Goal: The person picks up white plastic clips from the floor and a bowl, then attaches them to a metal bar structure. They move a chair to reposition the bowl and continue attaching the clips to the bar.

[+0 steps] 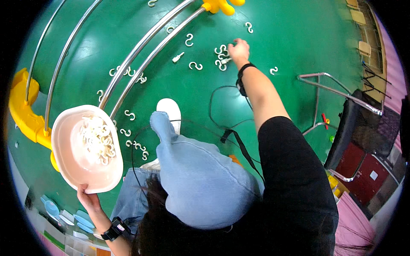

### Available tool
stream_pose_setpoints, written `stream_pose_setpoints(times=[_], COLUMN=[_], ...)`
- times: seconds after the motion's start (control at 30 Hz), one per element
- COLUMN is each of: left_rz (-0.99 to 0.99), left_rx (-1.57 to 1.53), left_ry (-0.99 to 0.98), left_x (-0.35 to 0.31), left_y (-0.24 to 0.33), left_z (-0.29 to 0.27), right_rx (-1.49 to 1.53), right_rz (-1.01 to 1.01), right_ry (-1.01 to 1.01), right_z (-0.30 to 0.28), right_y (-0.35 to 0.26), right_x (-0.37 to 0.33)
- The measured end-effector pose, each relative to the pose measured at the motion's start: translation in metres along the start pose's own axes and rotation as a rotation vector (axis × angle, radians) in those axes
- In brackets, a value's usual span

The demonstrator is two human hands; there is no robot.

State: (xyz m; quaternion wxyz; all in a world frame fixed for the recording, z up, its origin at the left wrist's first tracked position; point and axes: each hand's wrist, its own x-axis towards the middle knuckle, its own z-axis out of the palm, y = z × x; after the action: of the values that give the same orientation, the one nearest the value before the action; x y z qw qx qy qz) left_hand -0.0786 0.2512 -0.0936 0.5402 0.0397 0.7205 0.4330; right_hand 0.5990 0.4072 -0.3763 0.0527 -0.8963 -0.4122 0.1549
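Observation:
My left hand [88,199] grips the near rim of a pale pink oval basin [70,164], tilted at the left. Inside lies a pile of white S-shaped hooks [101,141]. My right arm stretches forward, and my right hand [240,50] is low over the green floor, beside a small cluster of white S-hooks [221,50]. Its fingers are partly curled and apart, with nothing visible between them. A white clip-like piece [225,61] lies just below that hand. More hooks are scattered around, such as a single S-hook [189,40] and another hook [273,70] farther right.
A frame of curved metal tubes [143,47] with yellow plastic ends [25,115] arches across the left. A black cable [210,106] and strap [241,147] trail near my legs. To the right is a metal-legged chair [341,128]. A white connector-like piece [178,57] lies ahead.

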Motion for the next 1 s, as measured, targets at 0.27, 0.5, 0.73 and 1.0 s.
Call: stream_pose_setpoints(times=[0.27, 0.5, 0.73, 1.0], left_rz=[0.068, 0.015, -0.015, 0.006], left_rx=[0.034, -0.06, -0.043, -0.06], left_ry=[0.05, 0.037, 0.004, -0.066], left_x=[0.009, 0.005, 0.018, 0.023], left_y=[-0.013, -0.034, -0.029, -0.034], left_z=[0.032, 0.042, 0.046, 0.044], right_rx=[0.234, 0.188, 0.069, 0.325], right_rz=[0.021, 0.017, 0.046, -0.376], right_ry=[-0.263, -0.335, -0.348, -0.038], right_z=[0.004, 0.001, -0.001, 0.023], right_y=[0.063, 0.038, 0.061, 0.054], right_x=[0.111, 0.116, 0.111, -0.034])
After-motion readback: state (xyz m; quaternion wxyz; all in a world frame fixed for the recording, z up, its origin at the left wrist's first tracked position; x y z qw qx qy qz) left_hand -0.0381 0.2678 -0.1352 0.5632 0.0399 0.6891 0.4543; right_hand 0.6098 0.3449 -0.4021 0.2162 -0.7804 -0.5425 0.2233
